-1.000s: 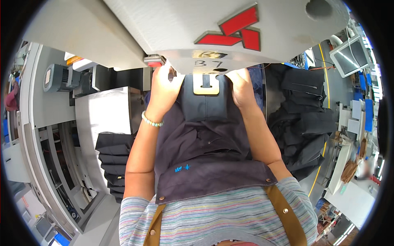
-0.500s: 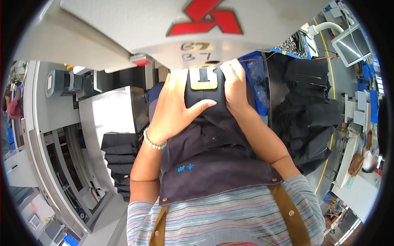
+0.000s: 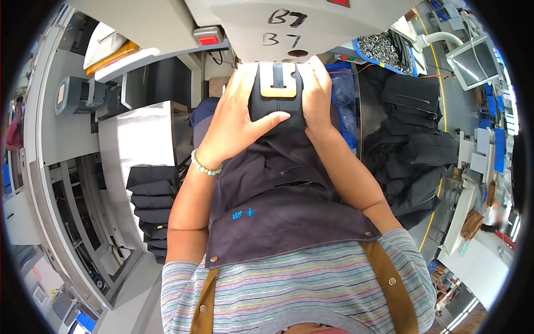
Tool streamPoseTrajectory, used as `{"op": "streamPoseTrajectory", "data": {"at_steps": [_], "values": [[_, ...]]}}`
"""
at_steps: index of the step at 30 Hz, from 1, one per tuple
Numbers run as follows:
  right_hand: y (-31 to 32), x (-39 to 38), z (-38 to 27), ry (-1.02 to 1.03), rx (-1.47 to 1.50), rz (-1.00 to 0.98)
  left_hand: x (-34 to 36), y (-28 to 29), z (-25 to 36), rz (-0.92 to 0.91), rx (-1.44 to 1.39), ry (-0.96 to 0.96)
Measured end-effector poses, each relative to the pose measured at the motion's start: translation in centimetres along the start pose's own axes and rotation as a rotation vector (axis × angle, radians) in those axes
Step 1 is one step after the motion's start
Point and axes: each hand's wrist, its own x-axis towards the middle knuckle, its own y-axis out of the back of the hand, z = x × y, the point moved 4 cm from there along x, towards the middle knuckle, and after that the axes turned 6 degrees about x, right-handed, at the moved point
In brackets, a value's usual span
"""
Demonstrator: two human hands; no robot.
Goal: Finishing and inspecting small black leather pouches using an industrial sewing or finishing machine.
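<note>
A piece of black fabric [image 3: 276, 114] lies under the sewing machine head, below a pale yellow-edged clamp plate [image 3: 278, 91] with a slot in its middle. Along the fabric's left side my left hand [image 3: 238, 111] rests flat, its fingers stretched forward and its thumb spread across the cloth. Bent fingers of my right hand [image 3: 316, 100] close over the fabric's right edge. Both sets of fingertips are partly hidden near the machine. A beaded bracelet [image 3: 204, 163] circles my left wrist.
Above my hands is the large grey machine head [image 3: 311, 33]; a red switch [image 3: 208, 39] sits left of it. Folded black pieces [image 3: 153, 192] hang in a stack on the left, and a pile of black garments [image 3: 409, 147] lies on the right. A blue-edged tray [image 3: 384, 53] stands back right.
The view has shifted, so the machine head and my hands appear higher in the picture, and more of the tray shows. Both hands keep nearly the same pose on the fabric.
</note>
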Motion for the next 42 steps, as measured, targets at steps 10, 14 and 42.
{"op": "streamPoseTrajectory", "data": {"at_steps": [10, 14, 42], "values": [[0.4, 0.4, 0.2, 0.103, -0.081, -0.022, -0.3, 0.0, -0.5, -0.044, -0.043, 0.061], [0.5, 0.3, 0.3, 0.099, -0.11, 0.008, -0.3, 0.1, -0.5, 0.064, -0.047, -0.02], [1.7, -7.0, -4.1, 0.755, -0.785, -0.43, -7.8, 0.4, 0.1, 0.318, 0.249, 0.066]]}}
